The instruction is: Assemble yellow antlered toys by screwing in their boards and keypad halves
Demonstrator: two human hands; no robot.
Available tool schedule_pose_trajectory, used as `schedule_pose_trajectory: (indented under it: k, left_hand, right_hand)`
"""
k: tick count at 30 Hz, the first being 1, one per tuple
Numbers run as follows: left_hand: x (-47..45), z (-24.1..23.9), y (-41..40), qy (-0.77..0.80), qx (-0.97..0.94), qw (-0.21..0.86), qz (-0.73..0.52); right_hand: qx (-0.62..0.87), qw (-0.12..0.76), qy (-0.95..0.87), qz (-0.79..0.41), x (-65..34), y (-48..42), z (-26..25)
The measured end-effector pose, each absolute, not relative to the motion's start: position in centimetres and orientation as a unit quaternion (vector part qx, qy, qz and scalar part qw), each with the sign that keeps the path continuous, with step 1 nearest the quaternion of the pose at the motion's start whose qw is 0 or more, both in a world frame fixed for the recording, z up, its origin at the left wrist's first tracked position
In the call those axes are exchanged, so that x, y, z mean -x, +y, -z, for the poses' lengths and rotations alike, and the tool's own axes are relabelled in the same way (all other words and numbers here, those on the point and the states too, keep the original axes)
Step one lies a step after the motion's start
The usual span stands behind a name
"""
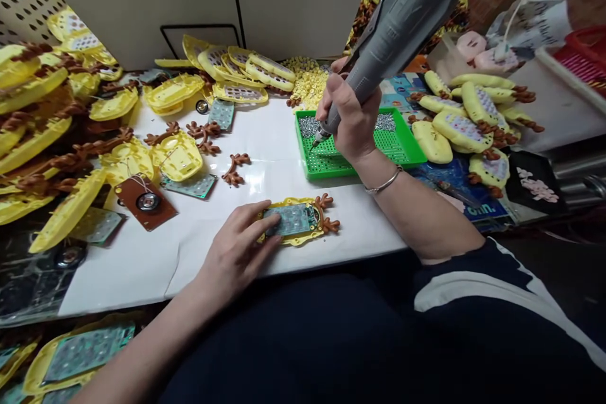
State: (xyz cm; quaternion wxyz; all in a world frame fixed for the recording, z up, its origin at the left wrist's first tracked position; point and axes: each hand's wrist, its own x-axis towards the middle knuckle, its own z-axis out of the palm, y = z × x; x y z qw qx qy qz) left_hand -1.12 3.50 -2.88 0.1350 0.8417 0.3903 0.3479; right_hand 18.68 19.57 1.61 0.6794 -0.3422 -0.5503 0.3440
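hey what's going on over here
A person sits at a white worktop. The left hand rests on the left end of a yellow shell with a circuit board lying in it. The right hand grips a grey power screwdriver, its tip pointing down over the green tray, which holds small metal pieces, probably screws. More yellow shells are heaped at the picture's left.
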Motion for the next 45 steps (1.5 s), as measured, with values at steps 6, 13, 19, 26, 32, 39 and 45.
schedule_pose_trajectory:
  k: [6,13,19,26,32,39,45]
  left_hand:
    - [-0.7,3.3,3.8,0.382,-0.838,0.128,-0.368]
    - [-1.2,3.6,3.7,0.385,-0.832,0.140,-0.374]
    - [-0.7,3.4,3.4,0.421,-0.813,0.183,-0.358]
    - [-0.3,4.3,3.7,0.431,-0.792,0.222,-0.370]
    - [-0.5,4.3,3.7,0.439,-0.783,0.231,-0.375]
    - [-0.5,4.5,3.7,0.446,-0.778,0.235,-0.375]
    - [-0.6,4.4,3.6,0.446,-0.777,0.236,-0.376]
  right_hand:
    - [0.357,0.666,-0.567,-0.329,-18.8,19.9,-1.1]
    - [0.325,0.692,-0.550,-0.336,-18.6,19.9,-1.5]
    - [0.275,0.714,-0.549,-0.336,-17.7,16.9,-4.9]
    - [0.250,0.631,-0.574,-0.459,-15.8,8.6,-6.6]
    - [0.240,0.546,-0.597,-0.537,-15.4,6.6,-4.3]
    - [0.239,0.539,-0.596,-0.545,-14.5,6.7,-3.8]
    - [0.252,0.534,-0.609,-0.529,-14.4,7.0,-3.5]
